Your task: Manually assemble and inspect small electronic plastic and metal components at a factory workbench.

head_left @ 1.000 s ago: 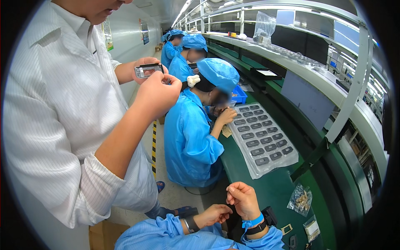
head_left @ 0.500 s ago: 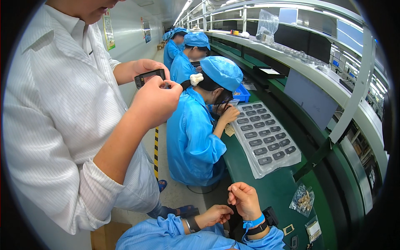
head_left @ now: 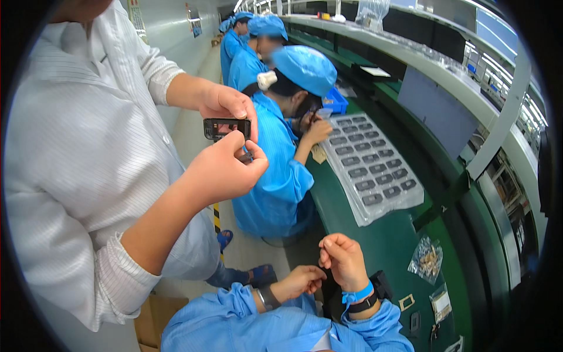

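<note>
My left hand (head_left: 302, 280), with a grey band at the wrist, is closed in a pinch low in the view. Close to its right, my right hand (head_left: 345, 264) is raised with fingers curled and thumb against them; a blue strap (head_left: 358, 294) and a black band circle its wrist. Anything between the fingers of either hand is too small to make out. At the left, a standing person in a white striped shirt holds a black rectangular device housing (head_left: 209, 129) in one hand. That person's other hand (head_left: 226, 173) touches it and pinches a small dark piece (head_left: 246, 157).
A clear plastic tray (head_left: 365, 214) with several dark housings lies on the green bench (head_left: 337, 217). Beside my right arm are a bag of small metal parts (head_left: 427, 261), a small frame (head_left: 406, 302) and another packet (head_left: 441, 305). Co-workers in blue (head_left: 275, 176) sit along the bench.
My view has tipped down and shifted, so the scene sits higher. The person in white has turned the housing's inner side toward me. My hands keep nearly the same pose.
</note>
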A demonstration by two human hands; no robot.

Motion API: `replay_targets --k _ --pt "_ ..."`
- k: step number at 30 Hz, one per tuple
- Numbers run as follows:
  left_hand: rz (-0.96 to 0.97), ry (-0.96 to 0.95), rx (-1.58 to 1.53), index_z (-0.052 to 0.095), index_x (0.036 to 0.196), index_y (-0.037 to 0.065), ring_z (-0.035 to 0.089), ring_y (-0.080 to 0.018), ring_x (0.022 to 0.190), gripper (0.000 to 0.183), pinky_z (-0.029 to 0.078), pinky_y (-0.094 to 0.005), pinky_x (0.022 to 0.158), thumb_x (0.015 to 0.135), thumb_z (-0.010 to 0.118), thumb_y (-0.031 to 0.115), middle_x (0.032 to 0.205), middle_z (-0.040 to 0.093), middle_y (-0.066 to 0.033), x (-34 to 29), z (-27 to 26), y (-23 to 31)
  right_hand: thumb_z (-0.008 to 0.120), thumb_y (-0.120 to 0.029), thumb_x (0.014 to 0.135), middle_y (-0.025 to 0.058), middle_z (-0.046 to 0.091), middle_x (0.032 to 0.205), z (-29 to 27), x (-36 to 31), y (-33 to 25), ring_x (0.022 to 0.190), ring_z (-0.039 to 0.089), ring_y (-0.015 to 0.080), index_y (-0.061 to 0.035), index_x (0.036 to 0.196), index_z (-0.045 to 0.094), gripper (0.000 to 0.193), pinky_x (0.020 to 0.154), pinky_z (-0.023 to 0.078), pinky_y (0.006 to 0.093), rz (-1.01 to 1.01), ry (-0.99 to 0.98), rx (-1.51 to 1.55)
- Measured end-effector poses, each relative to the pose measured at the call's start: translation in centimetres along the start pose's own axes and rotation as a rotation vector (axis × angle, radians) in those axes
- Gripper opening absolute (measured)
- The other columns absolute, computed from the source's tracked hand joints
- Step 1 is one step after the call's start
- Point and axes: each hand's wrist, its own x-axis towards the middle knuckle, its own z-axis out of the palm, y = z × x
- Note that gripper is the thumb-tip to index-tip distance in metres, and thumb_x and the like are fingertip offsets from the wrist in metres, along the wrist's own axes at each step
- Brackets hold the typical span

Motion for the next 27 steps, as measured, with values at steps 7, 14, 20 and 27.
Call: replay_targets --k 7,14,20,27 --pt "0.010 0.014 0.032 0.061 0.092 0.003 0.051 -0.0105 0.052 0.019 0.039 -0.0220 0.045 0.091 0.052 0.020 0.066 0.056 -0.0036 -0.5 -0.1 0.3 0.053 -0.014 0.093 0.0029 0.057 0.064 0.1 -0.1 -0.3 0.051 0.050 0.0067 -0.0011 0.084 0.059 0.017 0.047 0.040 0.0184 0.018 0.049 0.023" --pt "0.028 0.026 -0.003 0.060 0.093 0.002 0.050 -0.0110 0.051 0.019 0.038 -0.0221 0.045 0.092 0.050 0.018 0.066 0.055 -0.0038 -1.0 -0.7 0.3 0.053 -0.016 0.092 0.0037 0.056 0.062 0.8 0.4 0.1 0.050 0.049 0.0096 -0.0006 0.083 0.058 0.019 0.053 0.044 0.0238 0.052 0.066 -0.040" --pt "-0.005 0.030 -0.052 0.059 0.092 0.002 0.051 -0.0113 0.052 0.018 0.039 -0.0222 0.045 0.092 0.050 0.017 0.067 0.055 -0.0043 -1.2 -1.0 0.5 0.052 -0.015 0.092 0.0034 0.056 0.062 0.9 0.7 0.2 0.050 0.049 0.0084 -0.0008 0.082 0.058 0.018 0.052 0.043 0.0223 0.064 0.070 -0.056" --pt "-0.028 0.037 -0.087 0.059 0.092 0.003 0.051 -0.0113 0.051 0.017 0.038 -0.0221 0.044 0.091 0.050 0.017 0.066 0.056 -0.0042 -1.1 -1.4 0.7 0.052 -0.014 0.093 0.0035 0.056 0.062 1.1 1.2 0.4 0.049 0.049 0.0079 -0.0005 0.083 0.058 0.018 0.052 0.043 0.0217 0.055 0.064 -0.052"
